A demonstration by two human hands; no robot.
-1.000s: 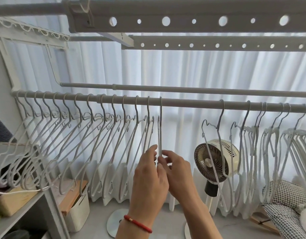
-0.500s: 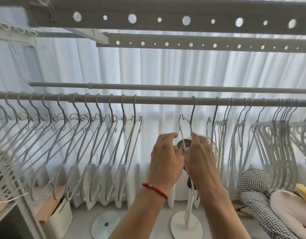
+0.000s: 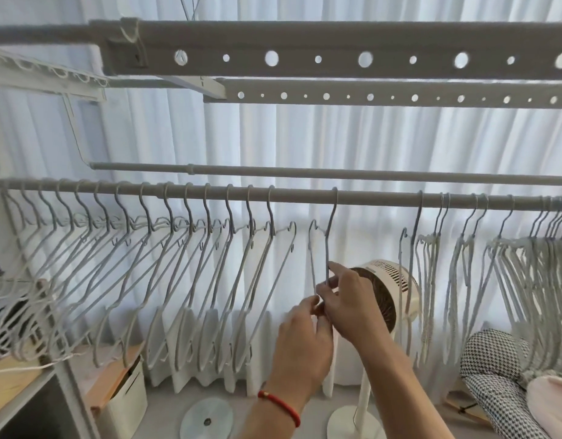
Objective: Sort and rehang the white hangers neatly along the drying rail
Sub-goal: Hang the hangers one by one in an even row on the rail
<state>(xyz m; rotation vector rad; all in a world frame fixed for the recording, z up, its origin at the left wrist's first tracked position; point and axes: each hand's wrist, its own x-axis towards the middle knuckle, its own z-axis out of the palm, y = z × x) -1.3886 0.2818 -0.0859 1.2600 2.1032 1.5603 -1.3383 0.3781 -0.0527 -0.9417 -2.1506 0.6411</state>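
Observation:
A grey drying rail runs across the view. On its left half hang several white hangers, evenly spaced and slanted the same way. On the right half, more white hangers are bunched close together. One lone hanger hangs in the gap between both groups. My right hand pinches this hanger's lower wires. My left hand, with a red cord on the wrist, touches the same wires just below and left of the right hand.
A standing fan is behind my hands, its base on the floor. A second thinner rail runs behind the main one, with perforated bars overhead. A wooden shelf stands at left, a checked cushion at lower right.
My hands left the last hanger of the spaced left row and took the lone hanger from the right bunch; its hook now sits further left along the rail.

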